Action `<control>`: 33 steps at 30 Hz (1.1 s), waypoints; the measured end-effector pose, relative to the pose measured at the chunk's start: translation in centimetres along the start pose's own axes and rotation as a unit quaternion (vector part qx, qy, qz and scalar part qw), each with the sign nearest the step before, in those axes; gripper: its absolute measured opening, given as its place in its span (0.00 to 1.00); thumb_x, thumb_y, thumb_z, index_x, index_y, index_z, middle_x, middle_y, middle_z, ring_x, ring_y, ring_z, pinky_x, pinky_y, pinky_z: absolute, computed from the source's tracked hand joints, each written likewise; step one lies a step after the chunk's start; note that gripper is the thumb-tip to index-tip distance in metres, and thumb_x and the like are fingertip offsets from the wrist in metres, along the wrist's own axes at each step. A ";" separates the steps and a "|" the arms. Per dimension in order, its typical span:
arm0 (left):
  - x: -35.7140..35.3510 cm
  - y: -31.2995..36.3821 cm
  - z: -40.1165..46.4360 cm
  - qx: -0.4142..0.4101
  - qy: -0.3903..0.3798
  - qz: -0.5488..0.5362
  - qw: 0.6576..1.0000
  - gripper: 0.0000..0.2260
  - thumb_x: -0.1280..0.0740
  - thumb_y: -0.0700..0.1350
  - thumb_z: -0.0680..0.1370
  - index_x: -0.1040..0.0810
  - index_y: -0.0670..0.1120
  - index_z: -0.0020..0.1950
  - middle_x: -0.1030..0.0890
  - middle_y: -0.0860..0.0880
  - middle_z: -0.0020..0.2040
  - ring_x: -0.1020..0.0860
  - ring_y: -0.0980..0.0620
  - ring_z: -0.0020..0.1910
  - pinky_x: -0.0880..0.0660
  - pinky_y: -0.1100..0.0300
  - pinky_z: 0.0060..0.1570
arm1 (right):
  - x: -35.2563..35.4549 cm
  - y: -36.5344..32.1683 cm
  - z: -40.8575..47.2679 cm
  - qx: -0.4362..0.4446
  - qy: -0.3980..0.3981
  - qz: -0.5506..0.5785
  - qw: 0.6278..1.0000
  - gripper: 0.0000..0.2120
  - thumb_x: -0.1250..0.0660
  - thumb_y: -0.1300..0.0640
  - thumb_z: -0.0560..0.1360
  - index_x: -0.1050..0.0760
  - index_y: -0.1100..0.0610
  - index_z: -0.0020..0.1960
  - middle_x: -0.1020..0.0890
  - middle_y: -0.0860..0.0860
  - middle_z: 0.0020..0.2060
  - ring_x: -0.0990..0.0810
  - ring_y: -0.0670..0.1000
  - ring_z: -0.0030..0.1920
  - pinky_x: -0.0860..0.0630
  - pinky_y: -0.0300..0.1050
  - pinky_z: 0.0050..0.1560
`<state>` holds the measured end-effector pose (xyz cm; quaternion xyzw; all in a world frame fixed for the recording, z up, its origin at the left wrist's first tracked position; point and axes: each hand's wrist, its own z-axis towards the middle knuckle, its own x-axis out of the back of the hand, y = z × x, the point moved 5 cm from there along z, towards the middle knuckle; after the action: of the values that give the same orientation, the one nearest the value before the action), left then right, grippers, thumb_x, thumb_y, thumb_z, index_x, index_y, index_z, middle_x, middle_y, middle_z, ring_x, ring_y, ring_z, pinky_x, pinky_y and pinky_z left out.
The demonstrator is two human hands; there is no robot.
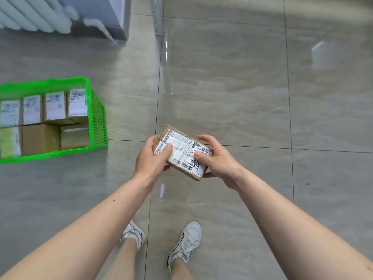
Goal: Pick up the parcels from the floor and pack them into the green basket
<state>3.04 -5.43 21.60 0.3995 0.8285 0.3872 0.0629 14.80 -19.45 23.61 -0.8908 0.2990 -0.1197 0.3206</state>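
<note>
Both hands hold one parcel (182, 151) in the air above the floor (232, 87), well to the right of the basket (97, 120). The left hand (154, 156) grips its left end, thumb lying on the label and fingers curled under. The right hand (215, 156) grips the right end, thumb on the label, fingers arched over the far edge.

The parcel is a brown cardboard box with a white shipping label (181, 150) on top. The label carries barcodes, small print too fine to read, the digits "507" near the right edge, "97" near the near corner, and a black handwritten scrawl.

The green basket stands on the floor and holds a row of labelled parcels along its far side and plain brown boxes (40, 138) nearer. Their labels are blurred. Beyond the basket stand a white radiator (34, 15) and a grey cabinet (105, 15). Right of the basket, below the parcel, are the person's white shoes (185, 243).
</note>
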 end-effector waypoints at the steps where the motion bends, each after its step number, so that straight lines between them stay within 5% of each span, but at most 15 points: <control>1: 1.4 0.0 0.1 0.000 0.014 -0.018 1.000 0.14 0.31 0.45 0.77 0.27 0.55 0.60 0.19 0.51 0.56 0.18 0.50 0.50 0.18 0.47 0.48 | -1.2 -0.8 0.2 -0.002 0.004 0.002 1.000 0.23 0.35 0.59 0.79 0.36 0.47 0.70 0.20 0.48 0.48 0.19 0.51 0.43 0.21 0.65 0.55; 5: 7.5 -0.1 0.4 0.004 0.076 -0.049 0.996 0.18 0.30 0.56 0.69 0.28 0.63 0.58 0.20 0.50 0.57 0.19 0.47 0.55 0.18 0.44 0.49 | -6.6 -3.8 1.1 0.008 0.028 -0.001 1.000 0.30 0.32 0.59 0.77 0.42 0.52 0.75 0.24 0.45 0.50 0.18 0.50 0.48 0.21 0.62 0.58; 8: 12.7 -0.2 1.1 0.007 0.112 -0.080 0.990 0.16 0.31 0.57 0.69 0.30 0.66 0.54 0.23 0.48 0.60 0.20 0.47 0.56 0.18 0.49 0.47 | -11.2 -5.6 2.0 0.019 0.055 -0.005 0.998 0.33 0.30 0.58 0.75 0.42 0.54 0.75 0.27 0.51 0.62 0.19 0.51 0.53 0.20 0.60 0.56; 14: 24.6 -1.2 2.5 0.014 0.175 -0.060 0.983 0.14 0.33 0.60 0.67 0.34 0.71 0.48 0.21 0.51 0.55 0.20 0.47 0.53 0.20 0.42 0.51 | -22.7 -7.8 3.2 0.009 0.029 -0.026 0.999 0.19 0.32 0.59 0.77 0.33 0.56 0.65 0.23 0.54 0.64 0.18 0.51 0.52 0.20 0.59 0.57; 22: 35.3 -0.5 5.4 0.014 0.188 0.021 0.982 0.16 0.34 0.52 0.78 0.32 0.51 0.64 0.22 0.55 0.51 0.25 0.50 0.49 0.34 0.60 0.49 | -33.4 -11.4 6.5 0.006 0.044 -0.068 0.997 0.10 0.35 0.61 0.78 0.32 0.56 0.57 0.22 0.56 0.61 0.19 0.51 0.48 0.19 0.59 0.54; 28: 39.7 -1.9 9.6 0.026 0.204 0.083 0.975 0.17 0.33 0.54 0.76 0.29 0.49 0.62 0.22 0.46 0.57 0.24 0.43 0.57 0.26 0.45 0.58 | -37.7 -12.5 10.0 -0.015 0.039 -0.101 0.994 0.10 0.36 0.61 0.78 0.33 0.56 0.58 0.22 0.55 0.60 0.20 0.52 0.48 0.20 0.57 0.51; 33: 41.4 -2.3 13.1 0.069 0.174 0.120 0.975 0.18 0.33 0.51 0.77 0.29 0.46 0.64 0.23 0.46 0.59 0.24 0.43 0.58 0.26 0.46 0.59 | -39.7 -12.5 14.1 -0.033 0.044 -0.141 0.988 0.10 0.37 0.61 0.78 0.33 0.55 0.57 0.21 0.55 0.57 0.19 0.57 0.52 0.19 0.57 0.50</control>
<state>-20.81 30.81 19.44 0.4259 0.7974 0.3978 -0.1566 -5.24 19.47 20.00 -0.9280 0.1878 -0.1926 0.2577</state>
